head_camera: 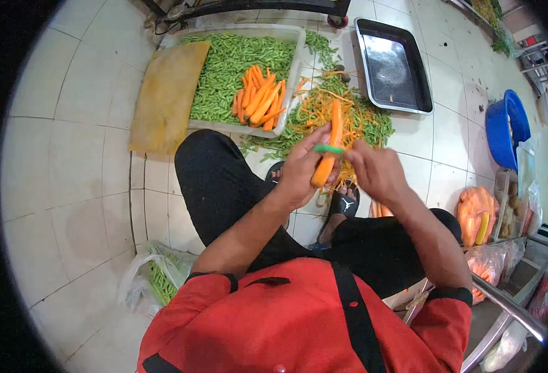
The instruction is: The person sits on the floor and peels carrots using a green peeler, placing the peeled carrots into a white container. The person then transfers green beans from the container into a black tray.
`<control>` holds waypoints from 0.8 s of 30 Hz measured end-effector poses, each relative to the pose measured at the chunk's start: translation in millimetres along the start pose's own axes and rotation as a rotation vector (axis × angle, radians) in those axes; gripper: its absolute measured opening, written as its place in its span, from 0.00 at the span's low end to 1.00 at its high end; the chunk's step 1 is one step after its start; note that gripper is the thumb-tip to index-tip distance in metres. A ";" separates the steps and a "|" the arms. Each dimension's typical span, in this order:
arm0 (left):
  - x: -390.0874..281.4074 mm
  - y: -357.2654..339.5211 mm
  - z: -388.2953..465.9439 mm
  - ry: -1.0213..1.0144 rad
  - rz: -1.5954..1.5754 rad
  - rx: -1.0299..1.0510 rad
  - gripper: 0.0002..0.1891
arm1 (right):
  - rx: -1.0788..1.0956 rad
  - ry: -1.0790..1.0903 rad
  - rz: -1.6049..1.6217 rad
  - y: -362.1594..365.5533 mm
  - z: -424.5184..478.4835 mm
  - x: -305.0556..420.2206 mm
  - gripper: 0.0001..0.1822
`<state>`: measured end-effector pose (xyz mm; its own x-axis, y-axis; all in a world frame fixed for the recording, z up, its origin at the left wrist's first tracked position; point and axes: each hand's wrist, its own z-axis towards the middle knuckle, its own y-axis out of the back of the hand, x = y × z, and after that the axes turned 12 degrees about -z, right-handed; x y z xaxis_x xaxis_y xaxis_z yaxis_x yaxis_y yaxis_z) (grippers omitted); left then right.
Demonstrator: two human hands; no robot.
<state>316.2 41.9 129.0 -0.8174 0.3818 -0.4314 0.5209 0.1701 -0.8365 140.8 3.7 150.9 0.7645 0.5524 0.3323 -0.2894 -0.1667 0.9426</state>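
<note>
My left hand (300,170) grips a long orange carrot (336,122), which slants away from me above the floor. A green peeler (328,149) lies across the carrot's middle, its handle end held in the fingers of my right hand (377,170). Its blade cannot be made out. Below the carrot, orange peelings (318,111) are heaped over cut green bean trimmings (379,127) on the tiles. Several peeled carrots (263,99) rest in a pile on the chopped green beans (241,56) inside a white plastic tub (296,63).
A worn cutting board (167,100) leans on the tub's left side. Beyond the peelings sits a black metal tray (393,65). At right are a blue basin (502,130), a bag of carrots (476,212) and a metal rack (507,303). A bag of long beans (162,279) lies at left.
</note>
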 end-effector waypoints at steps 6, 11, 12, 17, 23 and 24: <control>8.5 -2.4 -5.0 0.175 -0.081 0.193 0.25 | 0.035 -0.124 0.070 5.5 35.2 -60.8 0.22; 9.0 -10.6 -8.4 0.181 -0.073 0.202 0.24 | -0.015 -0.188 0.094 -12.7 38.0 -96.4 0.23; 9.0 -7.1 -4.8 0.158 -0.111 0.159 0.23 | 0.049 -0.319 0.190 -8.5 38.5 -91.7 0.21; 3.1 4.0 5.2 0.033 -0.084 0.032 0.20 | -0.152 -0.170 0.174 17.7 7.1 -30.4 0.17; -1.9 0.8 3.1 -0.149 -0.066 -0.077 0.20 | 0.058 0.023 0.194 13.7 -12.4 24.3 0.16; -2.1 0.1 4.1 -0.174 -0.083 -0.102 0.20 | 0.029 0.068 0.211 9.4 -11.5 26.2 0.16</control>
<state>316.9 37.4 128.4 -0.8843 0.2014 -0.4213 0.4646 0.2887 -0.8372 151.4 26.0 168.1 0.6474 0.5567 0.5205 -0.4214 -0.3076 0.8531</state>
